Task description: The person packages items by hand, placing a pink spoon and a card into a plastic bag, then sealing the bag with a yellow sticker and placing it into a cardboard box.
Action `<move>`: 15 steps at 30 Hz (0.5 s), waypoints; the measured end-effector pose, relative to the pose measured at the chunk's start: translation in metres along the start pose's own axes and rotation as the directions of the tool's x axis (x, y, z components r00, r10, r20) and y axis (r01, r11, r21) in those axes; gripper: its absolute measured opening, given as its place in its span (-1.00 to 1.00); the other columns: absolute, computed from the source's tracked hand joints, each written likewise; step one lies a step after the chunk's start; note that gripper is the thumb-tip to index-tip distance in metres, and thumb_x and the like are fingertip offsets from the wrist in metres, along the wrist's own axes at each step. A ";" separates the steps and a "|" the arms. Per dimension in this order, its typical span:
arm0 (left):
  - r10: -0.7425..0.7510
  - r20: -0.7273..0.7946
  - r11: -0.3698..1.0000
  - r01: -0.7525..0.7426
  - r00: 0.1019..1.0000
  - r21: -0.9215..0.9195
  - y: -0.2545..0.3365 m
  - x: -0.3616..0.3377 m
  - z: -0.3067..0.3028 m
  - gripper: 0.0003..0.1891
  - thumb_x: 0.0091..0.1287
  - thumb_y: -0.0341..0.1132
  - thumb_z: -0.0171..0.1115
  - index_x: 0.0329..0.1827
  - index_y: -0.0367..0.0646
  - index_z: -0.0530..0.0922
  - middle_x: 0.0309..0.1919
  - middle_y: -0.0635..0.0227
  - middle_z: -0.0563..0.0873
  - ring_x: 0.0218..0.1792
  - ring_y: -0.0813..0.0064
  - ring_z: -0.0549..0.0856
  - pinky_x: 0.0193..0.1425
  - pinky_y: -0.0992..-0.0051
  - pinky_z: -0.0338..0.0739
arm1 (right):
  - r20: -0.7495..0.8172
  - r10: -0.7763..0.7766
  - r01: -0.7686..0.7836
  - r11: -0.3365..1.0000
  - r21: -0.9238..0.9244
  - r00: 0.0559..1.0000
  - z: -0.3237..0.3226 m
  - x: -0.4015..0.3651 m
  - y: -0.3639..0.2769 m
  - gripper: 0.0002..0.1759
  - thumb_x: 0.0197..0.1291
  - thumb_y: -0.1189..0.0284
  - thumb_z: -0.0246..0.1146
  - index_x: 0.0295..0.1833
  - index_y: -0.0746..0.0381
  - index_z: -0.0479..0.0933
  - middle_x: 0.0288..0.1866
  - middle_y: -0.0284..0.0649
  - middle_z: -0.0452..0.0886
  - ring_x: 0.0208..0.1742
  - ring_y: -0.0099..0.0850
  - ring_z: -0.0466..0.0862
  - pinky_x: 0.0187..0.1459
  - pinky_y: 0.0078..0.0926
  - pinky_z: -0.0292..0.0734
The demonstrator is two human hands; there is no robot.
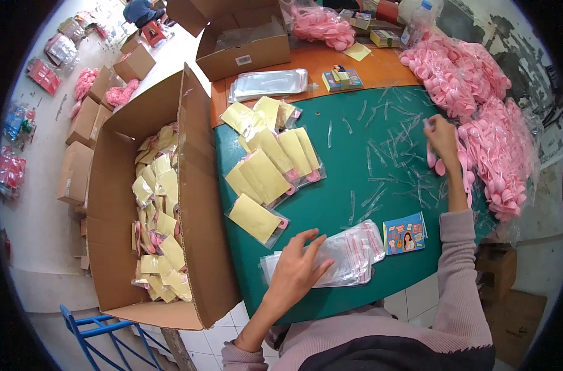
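Note:
My left hand (297, 270) hovers over or rests on a stack of clear plastic bags (352, 256) at the table's front edge, fingers apart and nothing held. At the right, my right hand (442, 139) has its fingers closed on a pink plastic spoon (428, 125), beside the big heap of pink spoons. Just below that hand lies another pink spoon (440, 167). A small stack of blue printed cards (404, 235) sits right of the bags. To the left, several filled bags with yellow cards (255, 217) lie overlapping, with pink pieces showing at their edges.
A tall cardboard box (210, 247) with many filled bags stands at the left. Clear strips (389, 151) litter the green table (331, 185). Bagged pink spoons (498, 148) line the right edge. Farther back are an open box (244, 62), clear sleeves (268, 83) and a bottle (420, 18).

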State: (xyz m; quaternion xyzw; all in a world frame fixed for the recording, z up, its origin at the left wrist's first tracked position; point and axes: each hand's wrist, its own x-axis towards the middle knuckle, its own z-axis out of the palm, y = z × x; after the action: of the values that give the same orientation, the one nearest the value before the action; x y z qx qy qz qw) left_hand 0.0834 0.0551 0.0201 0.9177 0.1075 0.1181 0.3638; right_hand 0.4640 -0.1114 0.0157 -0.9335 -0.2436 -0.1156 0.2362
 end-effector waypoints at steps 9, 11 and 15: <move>0.049 0.016 0.999 -0.049 0.999 -0.002 -0.010 0.014 0.009 -0.79 0.02 -0.40 0.33 -0.28 -0.17 0.53 -0.34 0.31 0.57 -0.27 0.33 0.58 -0.18 0.36 0.40 | -0.336 -0.091 0.168 0.964 0.207 0.937 -0.095 -0.060 -0.056 -0.85 0.17 0.49 0.18 -0.16 0.31 0.52 -0.39 -0.20 0.60 -0.37 -0.51 0.60 -0.31 -0.57 0.47; 0.053 -0.050 0.999 -0.053 0.997 0.000 -0.007 0.016 0.003 -0.86 0.07 -0.41 0.31 -0.33 -0.12 0.54 -0.46 0.43 0.63 -0.38 0.41 0.63 -0.10 0.40 0.43 | -0.228 -0.027 0.127 0.890 0.438 0.973 -0.098 -0.088 -0.067 -0.83 0.14 0.54 0.21 -0.13 0.31 0.51 -0.37 -0.29 0.57 -0.32 -0.59 0.56 -0.29 -0.63 0.46; -0.017 -0.019 0.999 0.017 1.000 -0.032 -0.010 0.012 -0.001 -0.88 0.10 -0.38 0.30 -0.33 -0.13 0.54 -0.37 0.40 0.69 -0.33 0.37 0.68 0.02 0.41 0.45 | 0.006 -0.027 0.012 0.632 0.775 1.000 -0.082 -0.160 -0.125 -0.75 0.08 0.60 0.26 -0.09 0.31 0.49 -0.34 -0.34 0.54 -0.29 -0.59 0.54 -0.31 -0.58 0.48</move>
State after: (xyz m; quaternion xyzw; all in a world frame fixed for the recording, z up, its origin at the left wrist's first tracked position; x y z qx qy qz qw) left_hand 0.0931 0.0662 0.0161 0.9096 0.1168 0.1254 0.3784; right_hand 0.2553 -0.1197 0.0814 -0.7402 -0.2820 0.0057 0.6103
